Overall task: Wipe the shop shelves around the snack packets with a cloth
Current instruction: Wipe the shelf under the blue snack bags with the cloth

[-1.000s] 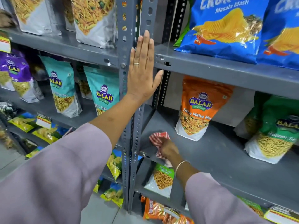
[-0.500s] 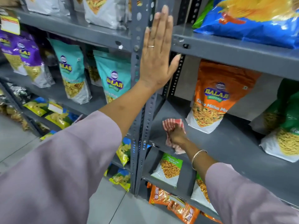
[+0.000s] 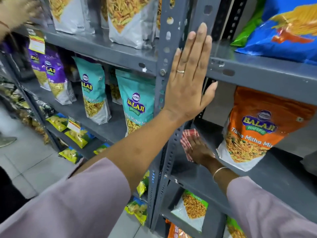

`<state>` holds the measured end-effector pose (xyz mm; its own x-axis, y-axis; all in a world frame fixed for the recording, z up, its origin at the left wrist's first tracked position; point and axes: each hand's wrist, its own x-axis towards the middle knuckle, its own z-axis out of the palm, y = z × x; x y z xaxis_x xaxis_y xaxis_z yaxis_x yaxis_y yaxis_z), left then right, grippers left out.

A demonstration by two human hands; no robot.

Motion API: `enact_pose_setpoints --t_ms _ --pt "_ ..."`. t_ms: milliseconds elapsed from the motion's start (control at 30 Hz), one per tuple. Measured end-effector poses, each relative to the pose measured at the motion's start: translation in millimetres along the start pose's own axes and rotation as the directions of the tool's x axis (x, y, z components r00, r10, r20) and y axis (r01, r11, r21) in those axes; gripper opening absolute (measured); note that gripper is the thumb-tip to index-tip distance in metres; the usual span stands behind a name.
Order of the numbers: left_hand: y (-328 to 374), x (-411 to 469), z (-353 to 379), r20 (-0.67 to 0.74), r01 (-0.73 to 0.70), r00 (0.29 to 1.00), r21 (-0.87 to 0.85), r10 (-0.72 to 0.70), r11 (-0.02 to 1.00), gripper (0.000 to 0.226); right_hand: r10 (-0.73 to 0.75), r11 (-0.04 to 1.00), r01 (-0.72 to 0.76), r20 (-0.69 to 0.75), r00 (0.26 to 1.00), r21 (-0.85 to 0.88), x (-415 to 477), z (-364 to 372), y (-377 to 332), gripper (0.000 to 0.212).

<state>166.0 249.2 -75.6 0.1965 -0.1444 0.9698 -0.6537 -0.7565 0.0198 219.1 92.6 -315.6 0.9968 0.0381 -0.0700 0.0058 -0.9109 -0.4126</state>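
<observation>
My left hand lies flat, fingers straight and together, against the grey perforated upright post of the shelving. My right hand presses a red-and-white checked cloth onto the grey shelf, at its left end beside the post. An orange snack packet stands on the same shelf just right of the cloth. Teal packets stand on the neighbouring shelf to the left.
Blue and green packets lie on the shelf above; white packets stand at upper left, purple ones further left. Yellow packets fill lower shelves. Another person's blurred hand shows at top left, tiled floor below.
My right hand has slid the cloth further back and left along the shelf toward the post. My left hand stays flat on the upright. The view has shifted closer and right.
</observation>
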Motion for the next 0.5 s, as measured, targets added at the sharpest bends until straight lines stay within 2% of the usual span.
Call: enact_pose_setpoints --t_ms 33,67,167,200,300,367,400,433,467,500 --pt "-0.7 0.1 0.8 0.000 -0.004 1.000 0.008 0.004 1.000 0.068 -0.058 0.996 0.060 0.031 0.998 -0.066 11.5 -4.1 8.0 0.064" --pt "-1.2 0.1 1.5 -0.002 -0.006 1.000 0.016 0.006 1.000 0.068 -0.040 0.992 0.045 0.052 0.998 -0.115 20.8 -10.6 13.5 0.066" --pt "-1.7 0.0 1.9 -0.006 -0.013 1.000 0.037 0.013 0.999 0.068 0.320 0.946 -0.319 0.000 0.948 -0.050 36.6 -22.8 8.0 0.070" --pt "-1.1 0.2 1.3 -0.004 -0.013 1.000 0.038 0.013 0.999 0.068 0.315 0.948 -0.314 -0.004 0.949 -0.044 41.0 -22.3 3.2 0.070" --pt "-0.1 1.4 -0.3 -0.002 -0.004 1.000 0.026 0.004 1.000 0.068 0.132 0.991 -0.131 0.058 0.990 -0.020 84.8 -1.8 36.6 0.073" --pt "-0.2 0.8 0.2 -0.006 -0.001 1.000 0.038 0.002 0.999 0.068 0.232 0.971 -0.224 0.104 0.967 -0.090 98.3 1.5 51.0 0.088" --pt "-0.1 0.4 0.7 -0.004 -0.001 1.000 0.041 0.001 0.999 0.068 0.263 0.955 -0.248 0.081 0.961 -0.163 92.4 -5.4 41.7 0.086" --pt "0.0 0.1 1.5 -0.002 -0.001 1.000 0.041 0.001 0.999 0.069 0.326 0.943 -0.322 0.046 0.944 -0.080 84.6 -8.0 29.9 0.086" --pt "-0.2 -0.2 2.4 0.000 -0.001 1.000 0.042 0.001 0.999 0.069 0.345 0.936 -0.345 -0.020 0.939 -0.064 82.4 -7.2 22.0 0.088" --pt "-0.6 -0.6 3.0 0.000 0.000 1.000 0.044 0.000 0.999 0.069 0.339 0.940 -0.339 -0.012 0.941 -0.035 78.9 -7.3 14.3 0.087"
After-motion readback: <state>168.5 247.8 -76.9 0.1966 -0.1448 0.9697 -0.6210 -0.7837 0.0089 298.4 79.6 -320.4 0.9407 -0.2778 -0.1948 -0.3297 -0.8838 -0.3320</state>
